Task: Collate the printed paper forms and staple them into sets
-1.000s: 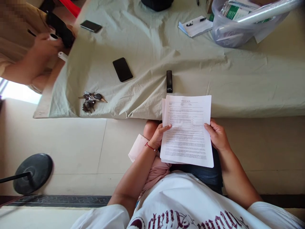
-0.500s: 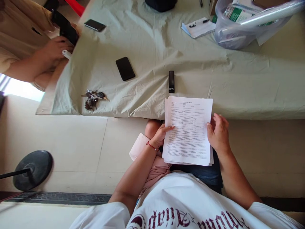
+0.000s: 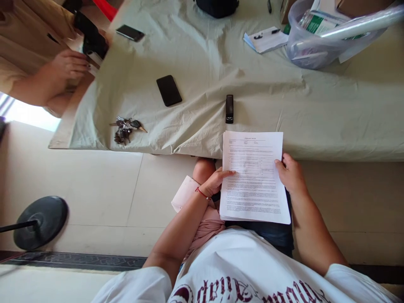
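— What are the hands doing right now?
— The left hand (image 3: pixel 216 182) and right hand (image 3: pixel 291 174) are each pinching a side edge of the sheaf of papers (image 3: pixel 254 176), lower centre of the frame, just below the counter (image 3: pixel 331 113) edge.
— Squared up yet?
— Seemingly; edges are lining up, nothing stapled. Long axis is running top-to-bottom, heading pointing towards the stapler (image 3: pixel 229 108).

Both forearms extend forward from the torso and converge slightly. Left hand (image 3: pixel 215 182): wrist bent inward, a red cord around the wrist, fingers curled, thumb extended flat and pointing right. Right hand (image 3: pixel 292 174): palm turned inward, fingers folded closed in a grip, thumb on top. Both elbows are bent.
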The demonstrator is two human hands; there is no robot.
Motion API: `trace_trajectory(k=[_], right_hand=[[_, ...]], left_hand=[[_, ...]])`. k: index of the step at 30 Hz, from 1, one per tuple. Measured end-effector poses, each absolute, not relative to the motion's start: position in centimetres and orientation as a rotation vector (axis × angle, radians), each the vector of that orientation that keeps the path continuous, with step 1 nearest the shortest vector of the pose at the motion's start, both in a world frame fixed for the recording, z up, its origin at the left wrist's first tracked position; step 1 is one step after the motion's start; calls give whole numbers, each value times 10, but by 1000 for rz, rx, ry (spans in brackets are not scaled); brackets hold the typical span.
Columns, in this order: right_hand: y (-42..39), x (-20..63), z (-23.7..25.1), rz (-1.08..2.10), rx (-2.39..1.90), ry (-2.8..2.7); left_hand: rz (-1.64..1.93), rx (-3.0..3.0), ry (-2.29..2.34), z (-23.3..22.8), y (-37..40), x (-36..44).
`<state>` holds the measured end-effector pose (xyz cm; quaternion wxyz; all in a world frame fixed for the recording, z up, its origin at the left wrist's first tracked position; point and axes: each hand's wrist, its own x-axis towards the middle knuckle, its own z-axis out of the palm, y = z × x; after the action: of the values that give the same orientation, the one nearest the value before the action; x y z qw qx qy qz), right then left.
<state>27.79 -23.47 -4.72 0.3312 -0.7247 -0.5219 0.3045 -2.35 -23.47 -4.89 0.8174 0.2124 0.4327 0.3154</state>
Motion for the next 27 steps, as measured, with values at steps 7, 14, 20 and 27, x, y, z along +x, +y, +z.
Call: trace_trajectory(k=[7,14,20,27], right_hand=[[-237,287,-35,975,-1776,-1341],[-223,269,-14,682,-1865,-1708],[-189,233,17,97,-1662,-2101],[-156,180,31,244,-1570,-2439]], left_hand=[[887,416,924,-50,-229,-22],[848,398,953,-56,-231,-19],[821,382,903,-55,-233,-16],[786,399,871,-47,-233,-15]])
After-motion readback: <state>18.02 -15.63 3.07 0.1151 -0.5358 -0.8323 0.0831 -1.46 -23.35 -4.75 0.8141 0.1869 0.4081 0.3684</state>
